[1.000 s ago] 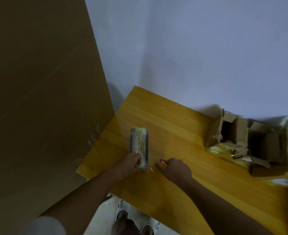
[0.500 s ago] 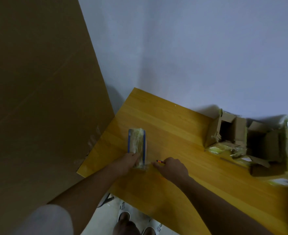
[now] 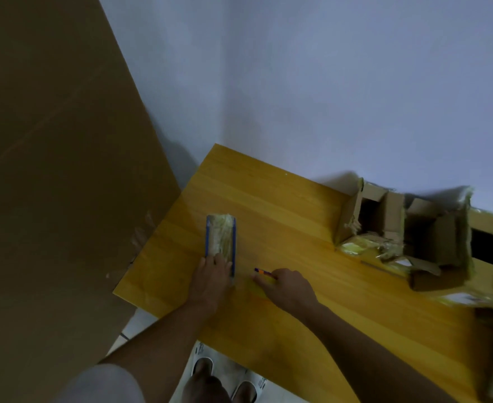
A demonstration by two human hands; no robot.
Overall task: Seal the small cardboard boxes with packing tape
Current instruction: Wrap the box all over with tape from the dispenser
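Note:
A roll of clear packing tape (image 3: 220,237) with blue rims stands on edge on the wooden table (image 3: 283,216). My left hand (image 3: 211,277) grips its near end, fingers curled over the roll. Just to the right, my right hand (image 3: 287,289) rests on the table and pinches a small orange-and-blue cutter (image 3: 264,273), whose tip points toward the roll. Two small open cardboard boxes (image 3: 370,213) (image 3: 442,242), with torn flaps and crumpled tape, sit at the table's far right, well away from both hands.
A large brown cardboard sheet (image 3: 50,170) leans against the wall at the left, close to the table's left edge. Loose tape scraps and paper (image 3: 361,248) lie in front of the boxes. My feet in white slippers (image 3: 225,382) show below the near table edge.
Both hands and the tape roll stay almost where they were. Only the view shifts slightly.

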